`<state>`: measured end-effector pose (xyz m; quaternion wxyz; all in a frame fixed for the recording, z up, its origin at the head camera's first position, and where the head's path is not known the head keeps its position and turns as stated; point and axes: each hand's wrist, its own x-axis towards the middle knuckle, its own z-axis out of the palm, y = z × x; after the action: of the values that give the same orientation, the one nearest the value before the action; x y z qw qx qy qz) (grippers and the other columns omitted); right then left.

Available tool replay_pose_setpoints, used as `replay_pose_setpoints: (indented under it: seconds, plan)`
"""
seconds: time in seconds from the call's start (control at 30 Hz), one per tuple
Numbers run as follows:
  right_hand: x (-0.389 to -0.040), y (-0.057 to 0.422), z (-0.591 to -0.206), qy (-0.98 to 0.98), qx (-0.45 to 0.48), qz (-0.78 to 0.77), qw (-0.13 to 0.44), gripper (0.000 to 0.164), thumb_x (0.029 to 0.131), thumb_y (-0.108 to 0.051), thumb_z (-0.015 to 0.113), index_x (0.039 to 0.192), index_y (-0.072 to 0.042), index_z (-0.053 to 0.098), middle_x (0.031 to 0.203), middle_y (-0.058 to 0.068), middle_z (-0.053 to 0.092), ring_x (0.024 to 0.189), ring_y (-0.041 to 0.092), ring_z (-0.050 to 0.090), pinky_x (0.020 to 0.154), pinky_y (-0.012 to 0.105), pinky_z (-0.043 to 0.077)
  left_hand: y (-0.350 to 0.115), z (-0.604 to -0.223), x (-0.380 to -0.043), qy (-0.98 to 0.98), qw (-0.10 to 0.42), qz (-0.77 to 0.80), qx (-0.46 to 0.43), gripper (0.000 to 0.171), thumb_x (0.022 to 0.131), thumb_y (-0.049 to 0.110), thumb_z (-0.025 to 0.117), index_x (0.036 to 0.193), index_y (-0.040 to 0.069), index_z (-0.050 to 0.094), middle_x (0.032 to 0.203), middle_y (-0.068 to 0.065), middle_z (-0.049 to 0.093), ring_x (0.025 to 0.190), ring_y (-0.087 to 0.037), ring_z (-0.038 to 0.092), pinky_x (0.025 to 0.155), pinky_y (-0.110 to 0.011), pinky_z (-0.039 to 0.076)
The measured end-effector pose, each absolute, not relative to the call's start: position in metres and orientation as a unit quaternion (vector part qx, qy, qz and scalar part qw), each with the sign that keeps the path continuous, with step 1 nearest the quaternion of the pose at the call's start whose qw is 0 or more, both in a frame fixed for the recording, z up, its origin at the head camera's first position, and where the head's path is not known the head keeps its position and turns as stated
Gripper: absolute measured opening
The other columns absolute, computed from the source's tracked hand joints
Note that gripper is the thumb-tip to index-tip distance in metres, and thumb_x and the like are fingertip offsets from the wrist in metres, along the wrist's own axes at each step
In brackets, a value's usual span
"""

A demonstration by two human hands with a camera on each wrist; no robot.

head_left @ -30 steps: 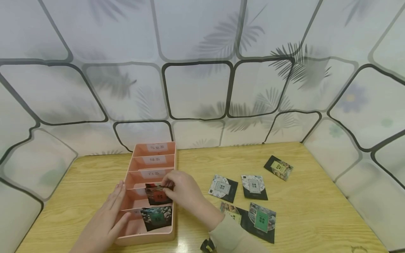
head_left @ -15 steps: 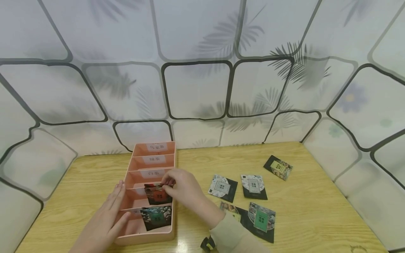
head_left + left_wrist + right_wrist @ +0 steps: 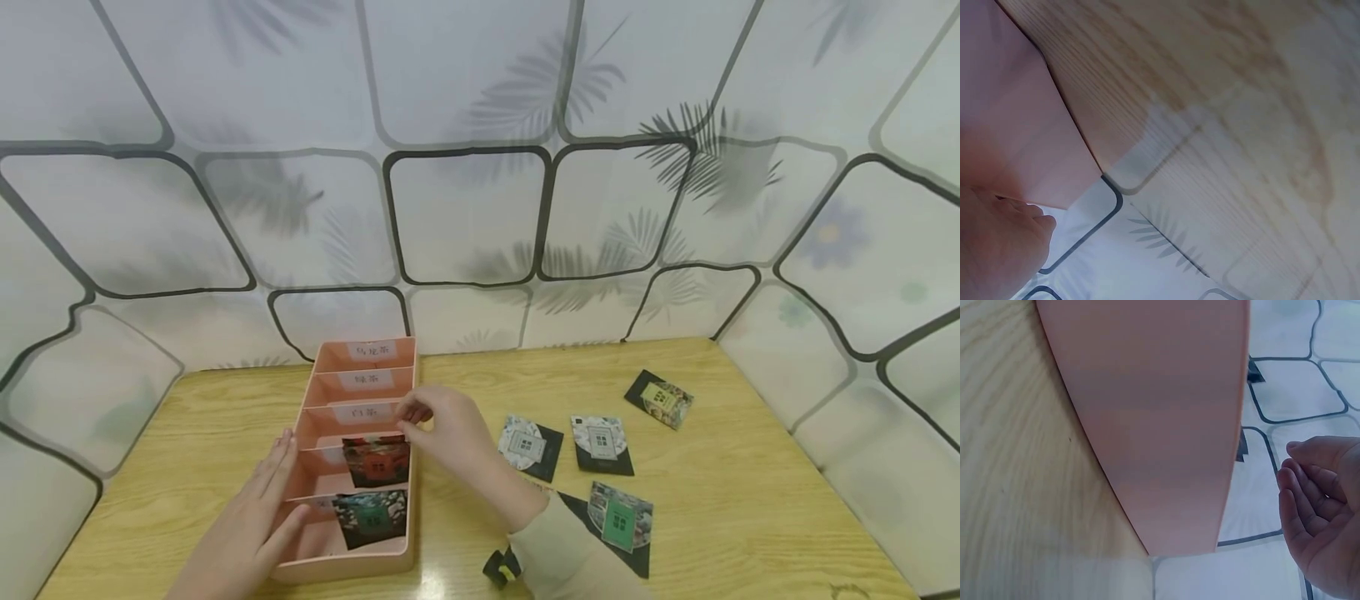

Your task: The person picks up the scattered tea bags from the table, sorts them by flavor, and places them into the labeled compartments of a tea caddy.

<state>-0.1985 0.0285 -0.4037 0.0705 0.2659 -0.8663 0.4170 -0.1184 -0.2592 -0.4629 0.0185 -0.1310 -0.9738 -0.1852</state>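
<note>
- Left hand (image 3: 243, 521): fingers straight against pink box (image 3: 345, 570), lower left of frame.
- Right hand (image 3: 450, 429): loosely curled, holding nothing, just beside red packet (image 3: 377, 463) in box, second compartment up.
- Compartment labels (image 3: 365, 380) read 乌龙茶, 绿茶, 白茶.
- Wood-grain table (image 3: 465, 379), leaf-print wall (image 3: 468, 217) across top.
</note>
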Motion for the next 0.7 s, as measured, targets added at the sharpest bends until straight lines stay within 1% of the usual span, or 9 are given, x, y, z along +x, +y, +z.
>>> replay_pose_setpoints:
  seconds: [0.07, 0.13, 0.2, 0.27, 0.4, 0.47, 0.53, 0.63, 0.7]
  plan:
    - [-0.200, 0.032, -0.401, -0.866, 0.263, 0.419, 0.077, 0.007, 0.095, -0.005, 0.078, 0.102, -0.008, 0.077, 0.098, 0.004, 0.078, 0.088, 0.014, 0.072, 0.083, 0.023, 0.061, -0.259, -0.463, -0.118, -0.974, 0.017, -0.186, -0.130, 0.084, 0.110, 0.046, 0.054, 0.171, 0.006, 0.013, 0.177, -0.022, 0.017, 0.159, -0.048, 0.029, 0.125, -0.064, 0.032]
    - [-0.203, 0.037, -0.399, -0.866, 0.259, 0.420, 0.083, 0.006, 0.096, -0.006, 0.078, 0.102, -0.007, 0.077, 0.098, 0.005, 0.078, 0.088, 0.016, 0.072, 0.083, 0.025, 0.061, -0.259, -0.464, -0.118, -0.973, 0.022, -0.188, -0.131, 0.083, 0.110, 0.045, 0.054, 0.171, 0.005, 0.013, 0.177, -0.023, 0.017, 0.160, -0.047, 0.027, 0.135, -0.039, 0.015]
    - [-0.205, 0.041, -0.398, -0.865, 0.253, 0.424, 0.087, 0.006, 0.096, -0.006, 0.078, 0.102, -0.007, 0.077, 0.098, 0.005, 0.077, 0.088, 0.017, 0.072, 0.083, 0.028, 0.062, -0.259, -0.465, -0.117, -0.973, 0.028, -0.188, -0.134, 0.083, 0.111, 0.044, 0.054, 0.171, 0.006, 0.013, 0.177, -0.022, 0.018, 0.161, -0.046, 0.027, 0.125, -0.010, -0.004]
    - [-0.207, 0.046, -0.396, -0.864, 0.246, 0.430, 0.090, 0.006, 0.096, -0.006, 0.078, 0.102, -0.007, 0.077, 0.098, 0.006, 0.077, 0.088, 0.018, 0.073, 0.083, 0.031, 0.062, -0.259, -0.465, -0.117, -0.972, 0.034, -0.186, -0.138, 0.083, 0.111, 0.043, 0.054, 0.171, 0.006, 0.012, 0.177, -0.023, 0.018, 0.160, -0.047, 0.027, 0.102, 0.005, -0.014]
    - [-0.211, 0.057, -0.394, -0.862, 0.232, 0.441, 0.095, 0.007, 0.096, -0.005, 0.078, 0.102, -0.007, 0.076, 0.098, 0.006, 0.077, 0.088, 0.020, 0.073, 0.084, 0.034, 0.063, -0.259, -0.464, -0.117, -0.973, 0.029, -0.187, -0.135, 0.084, 0.110, 0.045, 0.054, 0.171, 0.007, 0.011, 0.177, -0.023, 0.018, 0.159, -0.048, 0.028, 0.109, 0.000, -0.013]
    - [-0.213, 0.063, -0.392, -0.862, 0.222, 0.446, 0.093, 0.007, 0.096, -0.006, 0.079, 0.102, -0.008, 0.077, 0.099, 0.006, 0.078, 0.089, 0.020, 0.074, 0.084, 0.034, 0.063, -0.258, -0.463, -0.118, -0.973, 0.021, -0.189, -0.131, 0.084, 0.110, 0.046, 0.054, 0.171, 0.006, 0.012, 0.177, -0.023, 0.018, 0.159, -0.049, 0.029, 0.129, -0.019, -0.002]
    - [-0.215, 0.068, -0.391, -0.863, 0.208, 0.451, 0.090, 0.007, 0.096, -0.008, 0.079, 0.102, -0.010, 0.077, 0.099, 0.005, 0.078, 0.089, 0.020, 0.074, 0.084, 0.034, 0.063, -0.258, -0.462, -0.118, -0.973, 0.014, -0.192, -0.126, 0.084, 0.110, 0.047, 0.053, 0.171, 0.006, 0.013, 0.177, -0.023, 0.018, 0.160, -0.048, 0.027, 0.134, -0.038, 0.009]
    - [-0.217, 0.076, -0.390, -0.862, 0.194, 0.459, 0.088, 0.007, 0.096, -0.009, 0.080, 0.102, -0.011, 0.077, 0.098, 0.004, 0.078, 0.089, 0.020, 0.074, 0.085, 0.036, 0.063, -0.258, -0.462, -0.118, -0.972, 0.028, -0.191, -0.132, 0.081, 0.110, 0.045, 0.054, 0.170, 0.003, 0.019, 0.176, -0.024, 0.021, 0.162, -0.044, 0.024, 0.134, -0.026, 0.009]
    - [-0.219, 0.082, -0.391, -0.863, 0.186, 0.461, 0.091, 0.008, 0.095, -0.009, 0.080, 0.102, -0.012, 0.077, 0.097, 0.004, 0.078, 0.089, 0.019, 0.074, 0.085, 0.036, 0.063, -0.258, -0.463, -0.117, -0.971, 0.036, -0.192, -0.135, 0.080, 0.110, 0.044, 0.055, 0.169, 0.002, 0.022, 0.176, -0.024, 0.022, 0.164, -0.041, 0.022, 0.120, -0.003, -0.007]
